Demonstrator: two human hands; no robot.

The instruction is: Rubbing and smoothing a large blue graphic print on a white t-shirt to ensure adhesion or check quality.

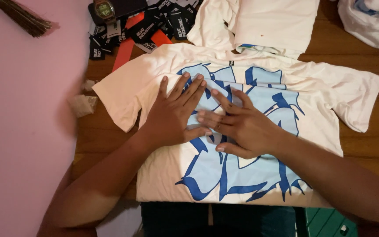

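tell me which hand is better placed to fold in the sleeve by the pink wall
Left, probably. The left hand lies flat on the white t-shirt nearer that sleeve, with bare cloth between them. The right hand rests on the blue print and would have to cross over the left.

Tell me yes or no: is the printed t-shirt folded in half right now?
No: the t-shirt lies spread flat, both sleeves out, with the left hand and right hand pressed open on its blue print.
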